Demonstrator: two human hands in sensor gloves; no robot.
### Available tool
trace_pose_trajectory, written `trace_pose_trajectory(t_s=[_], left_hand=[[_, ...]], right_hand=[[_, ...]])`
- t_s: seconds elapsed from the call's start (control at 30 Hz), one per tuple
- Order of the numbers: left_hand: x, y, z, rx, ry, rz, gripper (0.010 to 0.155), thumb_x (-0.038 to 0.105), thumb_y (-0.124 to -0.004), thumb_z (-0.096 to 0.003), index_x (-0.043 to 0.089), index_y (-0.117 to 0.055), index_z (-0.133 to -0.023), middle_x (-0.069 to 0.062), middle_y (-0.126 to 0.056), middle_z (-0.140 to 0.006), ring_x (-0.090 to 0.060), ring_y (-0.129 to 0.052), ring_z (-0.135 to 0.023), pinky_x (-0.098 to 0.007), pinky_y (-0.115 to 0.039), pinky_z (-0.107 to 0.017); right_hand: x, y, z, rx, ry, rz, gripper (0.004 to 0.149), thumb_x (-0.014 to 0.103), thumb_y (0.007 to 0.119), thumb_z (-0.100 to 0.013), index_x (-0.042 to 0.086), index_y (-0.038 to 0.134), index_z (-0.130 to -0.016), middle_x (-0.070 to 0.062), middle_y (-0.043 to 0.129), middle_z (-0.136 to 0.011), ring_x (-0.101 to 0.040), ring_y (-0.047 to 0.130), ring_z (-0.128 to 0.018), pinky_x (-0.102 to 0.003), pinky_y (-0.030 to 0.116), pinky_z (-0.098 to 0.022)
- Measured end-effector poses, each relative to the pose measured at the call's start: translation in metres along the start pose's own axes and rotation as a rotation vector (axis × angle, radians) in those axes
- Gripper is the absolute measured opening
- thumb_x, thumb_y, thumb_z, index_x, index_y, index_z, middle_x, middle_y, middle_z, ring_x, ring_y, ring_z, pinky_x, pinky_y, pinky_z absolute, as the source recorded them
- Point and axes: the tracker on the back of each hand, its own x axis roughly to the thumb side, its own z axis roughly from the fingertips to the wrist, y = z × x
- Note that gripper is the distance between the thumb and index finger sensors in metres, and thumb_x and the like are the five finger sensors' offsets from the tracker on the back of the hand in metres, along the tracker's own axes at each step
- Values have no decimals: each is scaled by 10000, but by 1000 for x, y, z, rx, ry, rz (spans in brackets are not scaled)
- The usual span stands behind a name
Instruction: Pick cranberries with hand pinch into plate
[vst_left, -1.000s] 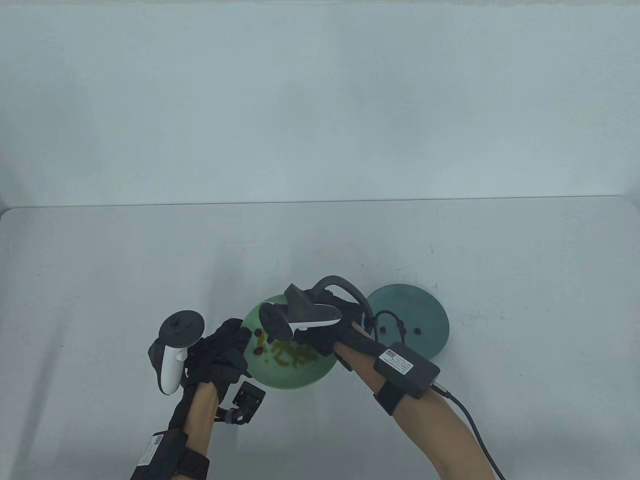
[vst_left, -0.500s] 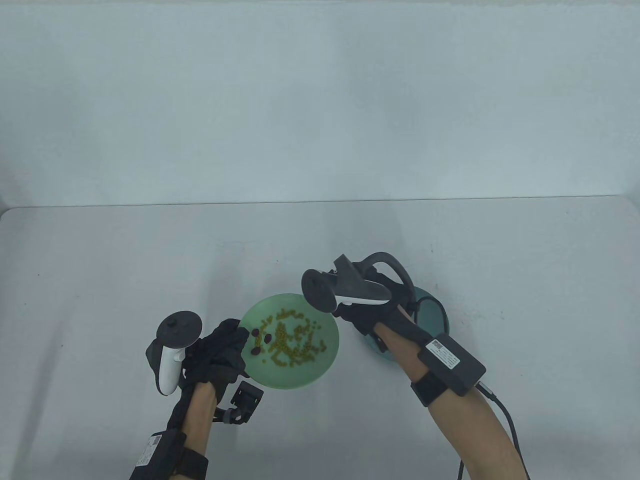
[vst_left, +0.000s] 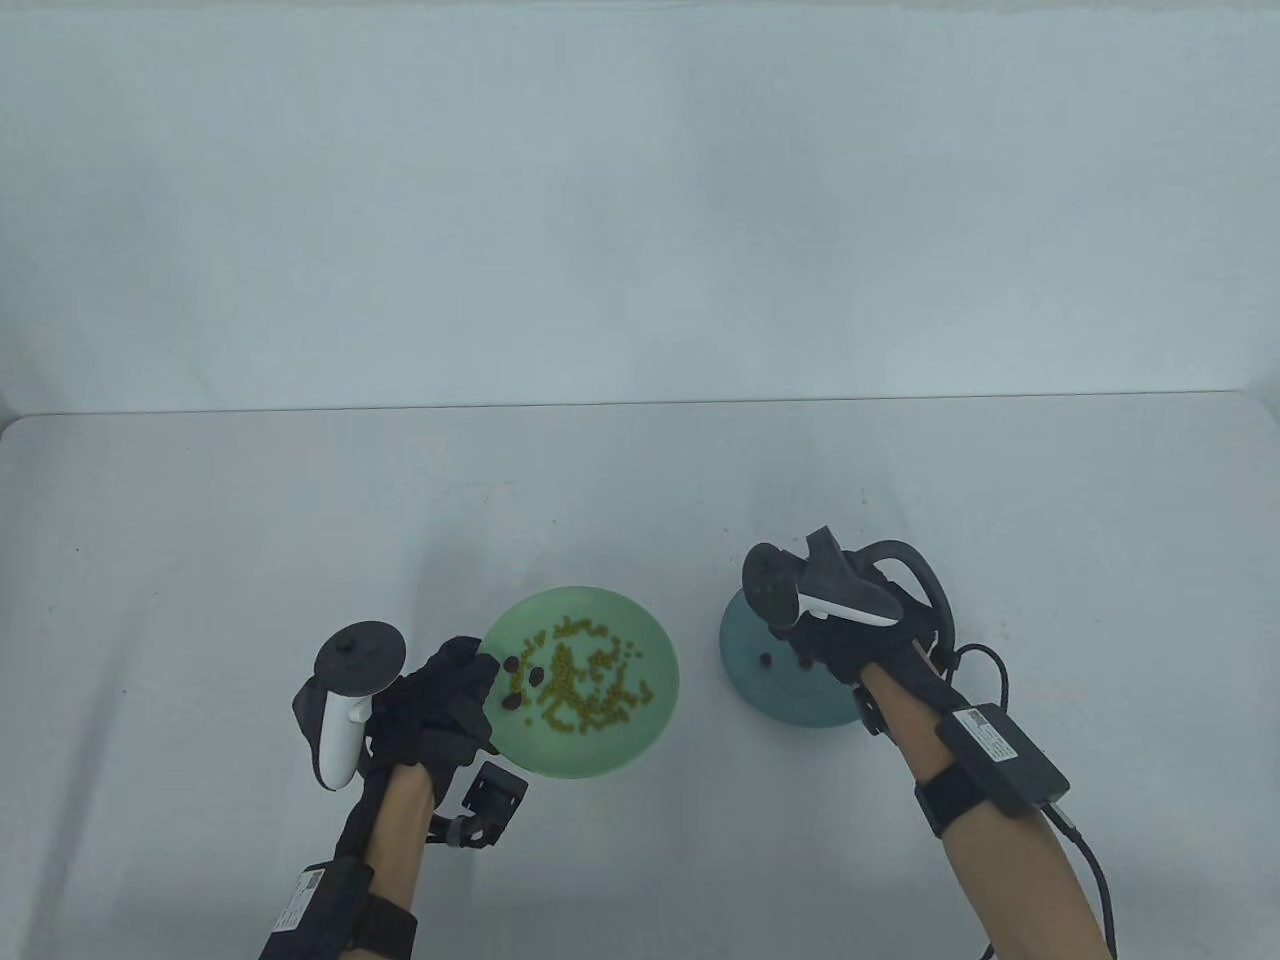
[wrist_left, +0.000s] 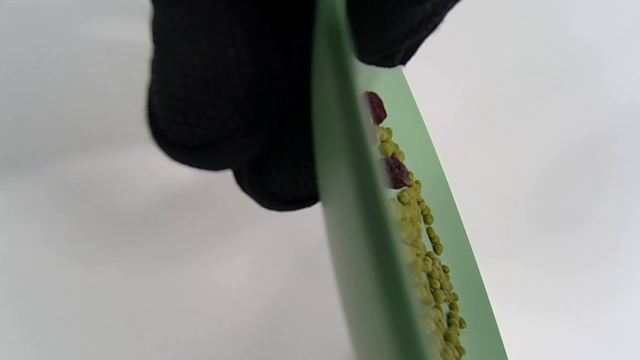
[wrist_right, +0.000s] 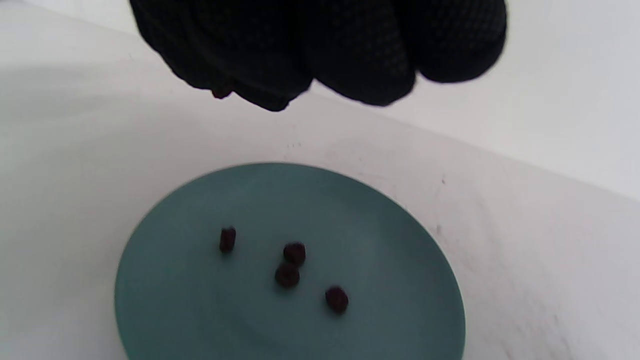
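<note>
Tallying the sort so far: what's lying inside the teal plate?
Four dark cranberries lie on the teal plate. In the table view the right hand covers part of it.

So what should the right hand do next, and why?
Probably open its fingertips to release. The right hand hovers above the teal plate, where four cranberries already lie, and a small dark red bit shows at its fingertips.

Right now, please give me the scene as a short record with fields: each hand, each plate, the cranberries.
left hand: grips the rim of the light green plate
right hand: above the teal plate, fingers bunched
light green plate: yellow-green beans and some cranberries
teal plate: four cranberries visible in the right wrist view
</note>
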Motion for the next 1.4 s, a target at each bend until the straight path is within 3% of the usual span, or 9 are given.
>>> trace_pose_trajectory(t_s=[0.37,0.8,1.0,1.17,1.4], left_hand=[[0,-1,0,-4,-2,1,472,240,-668,-599,21,-625,-1015,-150,-901,-782,-229,-1098,-448,-299,-962,-342],[0,-1,0,-9,-2,3,471,241,-667,-600,18,-630,-1013,-149,-902,-782,-229,-1098,-448,-297,-962,-342],[0,-1,0,-8,0,7,472,242,-666,-600,18,-629,-1014,-149,-902,-782,-229,-1098,-448,-297,-962,-343],[0,-2,0,-11,-1,4,472,242,-667,-600,19,-630,-1013,-149,-901,-783,-228,-1098,-447,-296,-962,-343],[0,-2,0,-9,-2,0,473,243,-666,-600,17,-628,-1014,-149,-901,-783,-227,-1098,-449,-297,-962,-343]], right_hand=[[1,50,-11,109,24,-6,458,475,766,-515,188,853,-862,145,912,-418,-54,946,-336,-339,869,-389],[3,67,-18,148,36,-4,456,474,769,-513,189,863,-856,143,912,-416,-54,945,-334,-340,869,-385],[0,59,-16,113,61,10,491,492,768,-504,189,849,-882,145,912,-426,-54,946,-339,-340,869,-387],[-5,39,-11,77,66,10,492,493,767,-505,188,845,-884,145,913,-425,-55,946,-338,-341,869,-386],[2,-15,8,-41,31,49,487,492,762,-510,190,843,-884,147,913,-425,-54,947,-336,-340,870,-384]])
